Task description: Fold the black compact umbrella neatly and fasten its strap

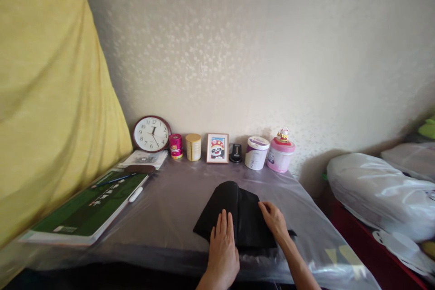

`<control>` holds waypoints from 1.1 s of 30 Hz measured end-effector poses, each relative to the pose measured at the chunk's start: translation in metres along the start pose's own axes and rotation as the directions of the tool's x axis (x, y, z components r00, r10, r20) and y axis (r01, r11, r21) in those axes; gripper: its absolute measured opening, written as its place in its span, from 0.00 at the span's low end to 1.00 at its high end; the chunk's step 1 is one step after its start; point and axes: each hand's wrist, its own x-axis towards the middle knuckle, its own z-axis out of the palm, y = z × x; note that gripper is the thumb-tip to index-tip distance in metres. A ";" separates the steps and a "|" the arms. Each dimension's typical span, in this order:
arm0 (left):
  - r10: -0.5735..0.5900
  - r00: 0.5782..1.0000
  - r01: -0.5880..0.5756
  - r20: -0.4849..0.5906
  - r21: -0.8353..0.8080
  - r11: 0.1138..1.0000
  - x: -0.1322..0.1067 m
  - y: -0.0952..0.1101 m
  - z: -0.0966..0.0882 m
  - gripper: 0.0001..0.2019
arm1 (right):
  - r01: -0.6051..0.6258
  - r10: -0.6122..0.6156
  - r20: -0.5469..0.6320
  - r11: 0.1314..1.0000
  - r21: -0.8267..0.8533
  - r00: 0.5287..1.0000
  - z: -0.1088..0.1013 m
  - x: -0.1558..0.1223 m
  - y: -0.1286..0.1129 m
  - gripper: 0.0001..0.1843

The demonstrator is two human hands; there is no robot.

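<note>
A black cloth item (249, 217) lies on the table in front of me, with a ridge or seam running down its middle and a rounded top end. I cannot make out exactly what kind of article it is. My left hand (222, 251) rests flat on its lower left part, fingers stretched out and close together. At the cloth's upper right edge, my right hand (273, 219) has its fingers bent and appears to pinch the edge; the underside of that grip is hidden. A short black strap-like end (292, 233) sticks out beside my right wrist.
Plastic film covers the table (163, 217). On the left lie a large green book (84, 206), a pen (113, 181) and a brown case (140, 169). Along the wall stand a clock (152, 133), several canisters and a picture frame (217, 148). White plastic bags (377, 190) sit at right.
</note>
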 end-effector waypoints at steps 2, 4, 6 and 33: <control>0.005 1.000 -0.005 -0.007 -0.009 1.000 0.000 -0.001 0.001 0.41 | 0.012 -0.012 0.014 1.000 -0.017 1.000 0.001 0.001 0.001 0.19; 0.013 1.000 -0.013 -0.020 -0.016 1.000 0.000 -0.002 0.003 0.41 | -0.004 0.004 0.028 1.000 -0.017 1.000 0.001 0.001 0.002 0.19; 0.019 0.999 -0.020 -0.041 -0.021 1.000 0.000 -0.003 0.005 0.41 | -0.022 0.022 0.033 1.000 -0.003 0.999 0.001 0.002 0.002 0.20; -0.015 1.000 0.014 -0.008 -0.109 0.994 0.004 -0.007 0.006 0.39 | -0.104 -0.158 0.281 0.677 0.729 0.947 0.056 0.017 -0.102 0.21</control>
